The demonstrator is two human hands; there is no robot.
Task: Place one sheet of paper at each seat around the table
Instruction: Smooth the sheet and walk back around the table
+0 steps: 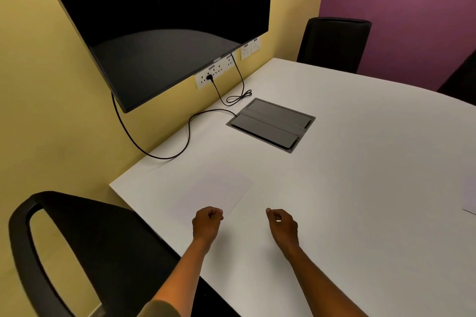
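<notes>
A white sheet of paper (213,193) lies flat on the white table (360,162), in front of the near black chair (85,247) at the lower left. My left hand (207,221) hovers over the sheet's near corner with its fingers curled and nothing in it. My right hand (282,224) is just right of the sheet, over bare table, fingers curled and holding nothing. Another sheet (470,198) shows partly at the right edge of the view. A second black chair (334,44) stands at the far side.
A large dark screen (159,20) hangs on the yellow wall over the table's far left. Black cables (190,121) run from wall sockets (211,76) across the table. A grey cable box lid (270,125) is set into the tabletop. Part of a third chair (461,80) shows at right.
</notes>
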